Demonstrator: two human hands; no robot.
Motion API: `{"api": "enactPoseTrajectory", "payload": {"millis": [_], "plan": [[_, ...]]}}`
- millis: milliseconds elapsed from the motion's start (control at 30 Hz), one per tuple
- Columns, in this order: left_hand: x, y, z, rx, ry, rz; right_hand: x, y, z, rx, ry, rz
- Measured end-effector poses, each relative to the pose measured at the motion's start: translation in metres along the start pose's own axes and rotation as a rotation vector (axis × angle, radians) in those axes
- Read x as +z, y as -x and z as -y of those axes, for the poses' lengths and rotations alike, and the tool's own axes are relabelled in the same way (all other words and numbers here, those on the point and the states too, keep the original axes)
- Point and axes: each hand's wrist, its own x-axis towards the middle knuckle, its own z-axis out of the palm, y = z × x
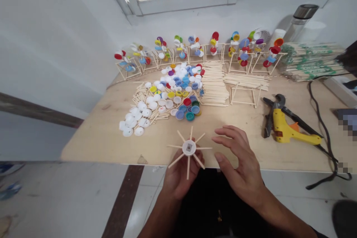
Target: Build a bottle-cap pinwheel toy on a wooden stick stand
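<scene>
A white bottle cap with several short wooden sticks radiating from it, like a spoked wheel (189, 148), rests in my left hand (178, 178) at the table's front edge. The fingers curl up behind the cap and are partly hidden by it. To its right, my right hand (241, 160) hovers with thumb and fingers spread, holding nothing. Beyond the wheel lie a pile of white bottle caps (135, 117) and a mix of coloured bottle caps (186, 109). Cut short sticks (160, 115) lie under and beside the caps.
Long wooden sticks (214, 85) lie stacked mid-table near a bare stick frame (245, 96). Finished cap wheels on stands (181, 50) line the wall. At right are a yellow glue gun (292, 130), black-handled cutters (269, 117), a black cable (320, 115) and bagged sticks (312, 59).
</scene>
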Motion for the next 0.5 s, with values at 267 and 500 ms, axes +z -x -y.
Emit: {"api": "enactPoseTrajectory", "payload": {"millis": [267,500], "plan": [[-0.006,-0.007,-0.010,0.343,-0.339,-0.146,0.000,0.012,-0.022,0.074,0.016,-0.032],[-0.009,-0.004,0.006,0.678,-0.766,-0.151,0.005,0.017,-0.026,0.074,0.050,-0.003]]}}
